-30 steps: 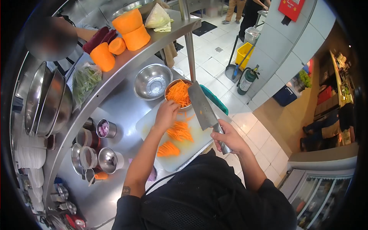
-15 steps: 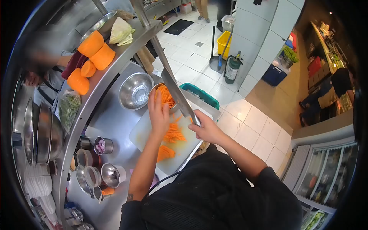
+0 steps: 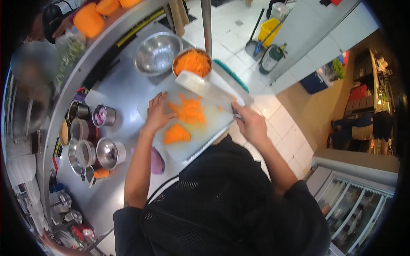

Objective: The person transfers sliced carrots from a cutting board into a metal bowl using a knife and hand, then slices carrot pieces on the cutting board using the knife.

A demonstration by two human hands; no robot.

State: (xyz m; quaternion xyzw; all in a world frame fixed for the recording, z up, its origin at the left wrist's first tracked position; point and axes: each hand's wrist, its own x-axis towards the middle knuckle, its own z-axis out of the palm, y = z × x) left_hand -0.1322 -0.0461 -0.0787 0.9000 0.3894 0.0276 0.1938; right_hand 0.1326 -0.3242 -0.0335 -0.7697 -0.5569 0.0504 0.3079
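Observation:
My right hand [image 3: 253, 124] is wrapped round the handle of a large cleaver [image 3: 205, 88]. Its broad blade points left, above the far part of the white cutting board [image 3: 188, 149]. Fingers apart, my left hand [image 3: 158, 113] is at the board's left side, holding nothing. Between my hands lies a loose heap of carrot strips [image 3: 190, 112]. A denser pile of cut carrot [image 3: 176, 134] sits nearer to me. Just beyond the blade stands a steel bowl full of carrot strips [image 3: 192, 63], beside a wider steel bowl [image 3: 158, 54].
Left on the steel counter are a cup of chopped purple pieces [image 3: 103, 115], a small bowl [image 3: 110, 152] and several containers. A purple vegetable piece [image 3: 157, 162] lies by my left forearm. A raised shelf [image 3: 92, 55] holds peeled carrot chunks [image 3: 88, 20]. Another person is behind it.
My left hand has left the carrot bowl and come back to the board. The cleaver has swung lower and flatter, over the board. The view has shifted.

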